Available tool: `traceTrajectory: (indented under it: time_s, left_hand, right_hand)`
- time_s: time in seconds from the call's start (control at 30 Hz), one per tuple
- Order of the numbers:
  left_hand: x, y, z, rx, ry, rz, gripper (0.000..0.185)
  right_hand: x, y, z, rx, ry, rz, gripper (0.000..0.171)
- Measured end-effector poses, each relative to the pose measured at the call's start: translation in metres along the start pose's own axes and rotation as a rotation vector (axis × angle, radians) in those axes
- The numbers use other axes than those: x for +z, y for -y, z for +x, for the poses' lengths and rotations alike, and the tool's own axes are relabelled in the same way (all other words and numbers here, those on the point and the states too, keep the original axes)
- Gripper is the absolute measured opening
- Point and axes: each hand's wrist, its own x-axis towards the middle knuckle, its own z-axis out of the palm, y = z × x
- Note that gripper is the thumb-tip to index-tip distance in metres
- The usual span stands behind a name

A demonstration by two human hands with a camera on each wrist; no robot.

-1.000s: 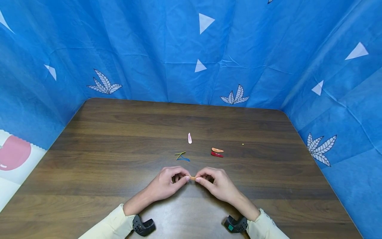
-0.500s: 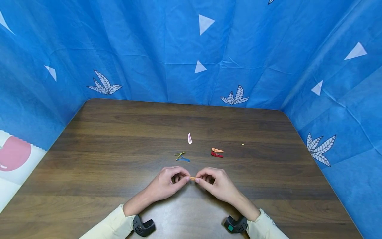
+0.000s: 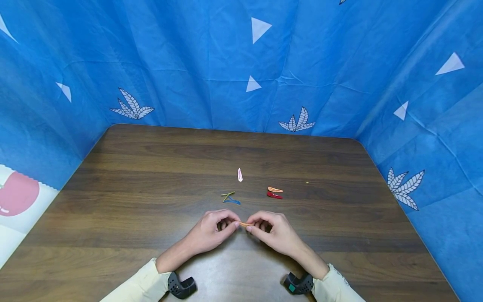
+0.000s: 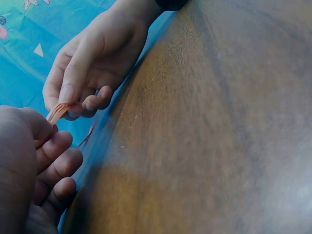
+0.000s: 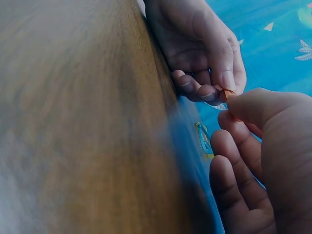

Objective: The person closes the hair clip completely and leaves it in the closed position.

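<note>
Left hand (image 3: pixel 209 233) and right hand (image 3: pixel 274 233) each pinch one end of a small orange metal snap hair clip (image 3: pixel 244 225) above the brown wooden table (image 3: pixel 151 176), apparently to flex it; spare clips lie toward 12 o'clock.

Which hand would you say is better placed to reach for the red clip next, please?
Right, probably. Both hands pinch the orange clip, but the right hand lies nearer the red clip; the left hand would cross over.
</note>
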Motion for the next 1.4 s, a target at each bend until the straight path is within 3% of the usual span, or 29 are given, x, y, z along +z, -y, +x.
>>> traceTrajectory:
  time_s: [0.23,0.53,0.93,1.4]
  left_hand:
    - [0.0005,0.0011,0.0006,0.009,-0.007,0.007,0.006]
    - [0.0013,0.0023,0.0010,0.037,-0.013,0.004,0.007]
    - [0.0013,0.0039,0.0015,0.065,-0.022,0.005,0.008]
    - [0.0020,0.0031,0.0024,0.053,-0.021,-0.007,0.009]
  right_hand:
    - [-0.0006,-0.0020,-0.0005,0.089,-0.007,0.020,0.005]
    - [-0.0016,-0.0020,-0.0002,0.076,0.001,0.039,0.010]
    - [-0.0033,-0.0074,-0.0002,0.090,0.032,0.023,0.004]
    - [-0.0036,-0.0060,-0.0002,0.093,0.041,0.013,0.009]
